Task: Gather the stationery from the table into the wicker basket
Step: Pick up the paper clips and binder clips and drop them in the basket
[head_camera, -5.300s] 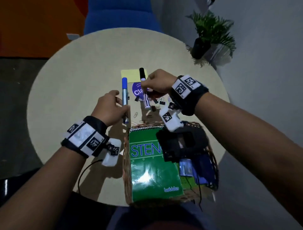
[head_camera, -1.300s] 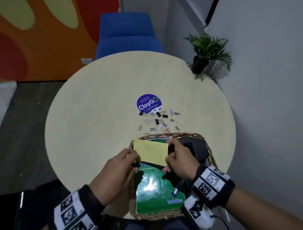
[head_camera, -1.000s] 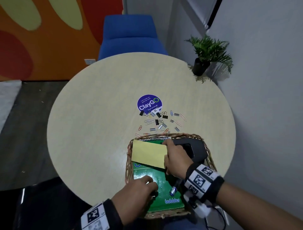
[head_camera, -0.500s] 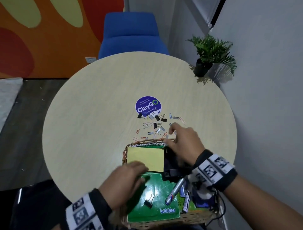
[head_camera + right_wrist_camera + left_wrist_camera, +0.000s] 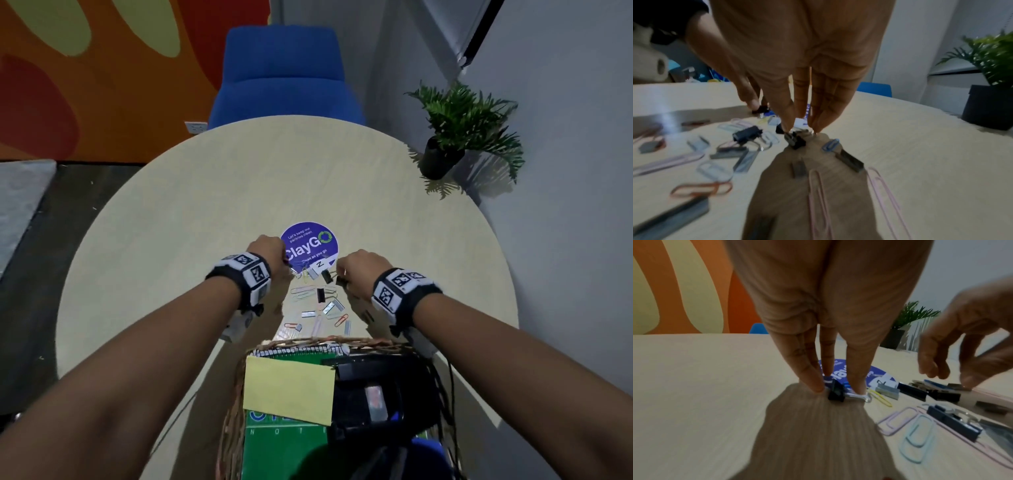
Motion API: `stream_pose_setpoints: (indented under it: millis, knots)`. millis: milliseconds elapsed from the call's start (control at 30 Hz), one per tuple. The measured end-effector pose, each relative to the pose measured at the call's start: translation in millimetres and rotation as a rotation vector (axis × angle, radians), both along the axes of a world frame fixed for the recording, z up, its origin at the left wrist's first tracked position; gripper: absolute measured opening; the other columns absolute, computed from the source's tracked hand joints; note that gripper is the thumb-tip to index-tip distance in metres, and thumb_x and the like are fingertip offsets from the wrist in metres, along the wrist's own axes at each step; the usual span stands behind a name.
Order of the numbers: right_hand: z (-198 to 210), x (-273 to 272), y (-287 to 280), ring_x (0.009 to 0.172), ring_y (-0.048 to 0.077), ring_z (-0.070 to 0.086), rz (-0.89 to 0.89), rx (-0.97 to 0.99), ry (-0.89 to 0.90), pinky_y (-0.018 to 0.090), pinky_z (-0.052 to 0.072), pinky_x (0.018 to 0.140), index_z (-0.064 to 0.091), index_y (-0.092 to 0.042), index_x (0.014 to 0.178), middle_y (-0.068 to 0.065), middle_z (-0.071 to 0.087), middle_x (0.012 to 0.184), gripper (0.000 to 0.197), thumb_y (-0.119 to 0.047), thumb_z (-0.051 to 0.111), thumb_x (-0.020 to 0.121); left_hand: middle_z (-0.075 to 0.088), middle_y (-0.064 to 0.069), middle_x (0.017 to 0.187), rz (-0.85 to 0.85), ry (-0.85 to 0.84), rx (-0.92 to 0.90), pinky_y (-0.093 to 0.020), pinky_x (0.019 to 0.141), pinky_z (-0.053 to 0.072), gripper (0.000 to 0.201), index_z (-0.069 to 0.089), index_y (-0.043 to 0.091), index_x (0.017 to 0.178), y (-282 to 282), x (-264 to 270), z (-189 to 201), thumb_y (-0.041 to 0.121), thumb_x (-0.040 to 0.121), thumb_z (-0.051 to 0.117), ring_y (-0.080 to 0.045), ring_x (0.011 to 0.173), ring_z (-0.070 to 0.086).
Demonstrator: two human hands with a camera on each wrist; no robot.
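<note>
Both my hands have left the wicker basket [image 5: 236, 404] since half a second ago and are now out over the small things scattered on the desk [image 5: 171, 212], in front of the round purple sticker [image 5: 310, 243]. The yellow sticky pad [image 5: 287, 387], the green notebook [image 5: 284, 448] and the black stapler [image 5: 380, 390] already lie in the basket, so I judge the step in hand is collecting the clips and staple strips.

My left hand [image 5: 269, 255] points its fingers down, and its grip is narrow: thumb and forefinger pinch a black binder clip [image 5: 836, 391] that touches the desk at the sticker's edge. My right hand [image 5: 359, 270] is in the same pose, fingertips closing on another black binder clip [image 5: 795, 139]; it seems to pinch the wire handles.

Paper clips [image 5: 303, 293] and staple strips [image 5: 330, 306] lie between my hands and the basket. Next I must lift both clips and carry them back to the basket, and the flat paper clips will probably need a fingernail or a sweep.
</note>
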State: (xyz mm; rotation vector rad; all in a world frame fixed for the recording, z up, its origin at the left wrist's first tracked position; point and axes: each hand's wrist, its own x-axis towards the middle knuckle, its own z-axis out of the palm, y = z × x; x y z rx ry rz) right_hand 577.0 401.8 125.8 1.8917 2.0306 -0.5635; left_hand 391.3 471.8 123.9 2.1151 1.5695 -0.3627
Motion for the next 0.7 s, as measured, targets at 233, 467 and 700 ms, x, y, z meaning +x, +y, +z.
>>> stream_pose_setpoints:
  millis: [233,467,700]
  knots:
    - [-9,-2,18,0.087,0.031,0.061,0.035,-0.03,-0.006,0.031,0.046,0.07,0.061,-0.012,0.102,0.011,0.062,0.103,0.025,-0.022,0.068,0.08,0.067,-0.015,0.101,-0.044,0.015,0.041,-0.033,0.075,0.05,0.018,0.066,0.012,0.094,-1,13,-28,0.014,0.076,0.066,-0.036,0.092,0.064]
    - [-19,-11,18,0.082,0.031,0.061,0.089,-0.046,-0.031,0.03,0.044,0.065,0.064,-0.011,0.099,0.011,0.063,0.099,0.02,-0.013,0.064,0.079,0.07,-0.016,0.098,-0.009,-0.015,0.014,-0.033,0.076,0.05,0.018,0.069,0.008,0.093,-16,-7,-14,0.015,0.081,0.058,-0.036,0.091,0.065]
    - [-12,-4,16,0.06,0.028,0.058,0.09,0.048,0.103,0.032,0.052,0.053,0.054,-0.017,0.067,0.004,0.056,0.077,0.014,-0.019,0.063,0.058,0.07,-0.004,0.074,0.187,-0.414,0.175,-0.03,0.071,0.05,0.01,0.062,0.013,0.078,-91,-45,65,0.014,0.072,0.07,-0.021,0.071,0.066]
